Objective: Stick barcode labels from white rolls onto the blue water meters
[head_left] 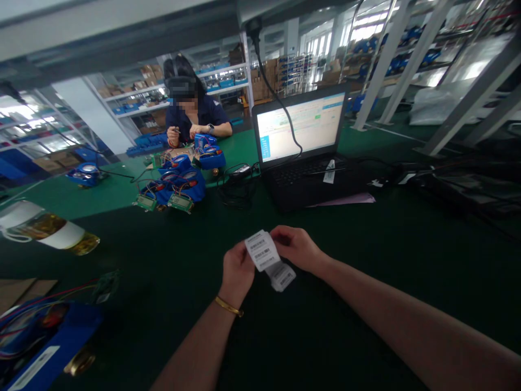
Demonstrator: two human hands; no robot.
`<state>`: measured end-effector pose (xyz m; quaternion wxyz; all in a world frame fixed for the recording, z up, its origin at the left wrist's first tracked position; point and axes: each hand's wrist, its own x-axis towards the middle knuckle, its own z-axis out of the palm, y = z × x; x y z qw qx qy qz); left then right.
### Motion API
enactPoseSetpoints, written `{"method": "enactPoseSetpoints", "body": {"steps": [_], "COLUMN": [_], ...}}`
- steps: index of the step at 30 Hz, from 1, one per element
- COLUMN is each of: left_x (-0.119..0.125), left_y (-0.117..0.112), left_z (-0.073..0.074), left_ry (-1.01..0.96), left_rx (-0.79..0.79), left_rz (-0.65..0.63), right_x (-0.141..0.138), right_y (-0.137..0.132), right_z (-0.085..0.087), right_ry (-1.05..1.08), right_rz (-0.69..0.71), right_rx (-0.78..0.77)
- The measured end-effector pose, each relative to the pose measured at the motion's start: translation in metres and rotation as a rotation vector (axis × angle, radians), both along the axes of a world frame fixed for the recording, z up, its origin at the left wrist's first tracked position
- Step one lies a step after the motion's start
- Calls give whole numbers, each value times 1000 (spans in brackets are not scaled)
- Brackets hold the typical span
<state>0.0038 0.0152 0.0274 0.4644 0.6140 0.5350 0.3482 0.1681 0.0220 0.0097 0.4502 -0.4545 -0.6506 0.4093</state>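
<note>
Between my hands, above the dark green tabletop (179,282), is a strip of white barcode labels (261,251). Its lower end folds back and hangs toward me, showing more printed barcodes. My left hand (238,273) pinches the strip's left edge, a gold bracelet on its wrist. From the right, my right hand (299,247) closes its fingers on the upper right edge of the labels. The fingertips of both hands are partly hidden behind the strip. Beyond my hands stands an open laptop (301,130) with a lit screen; a loose white label (329,171) lies on it.
Several blue meter units (183,182) with wires and green boards stand back left. A glass tea bottle (49,228) lies at far left; another blue unit (52,331) is near front left. Black cables (238,190) lie beside the laptop. A co-worker (195,108) sits across the table.
</note>
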Motion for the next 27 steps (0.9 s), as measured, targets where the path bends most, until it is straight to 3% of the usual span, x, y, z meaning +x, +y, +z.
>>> {"method": "enactPoseSetpoints", "body": {"steps": [2, 6, 10, 13, 17, 22, 27], "left_x": [-1, 2, 3, -1, -6, -9, -10], "left_y": [1, 0, -2, 0, 2, 3, 3], "left_z": [2, 3, -2, -4, -2, 1, 1], "left_ry": [-2, 79, 65, 79, 242, 416, 324], "left_rx": [-1, -4, 16, 64, 262, 454, 334], "left_rz": [10, -137, -38, 29, 72, 85, 100], "right_x": [0, 0, 0, -1, -1, -1, -2], "right_y": [1, 1, 1, 0, -2, -5, -5], "right_z": [-1, -1, 0, 3, 11, 18, 17], "right_ry": [-22, 38, -2, -19, 117, 315, 280], "right_rz": [8, -119, -200, -101, -24, 226, 167], "right_rx": [-2, 130, 79, 10, -30, -249, -188]}}
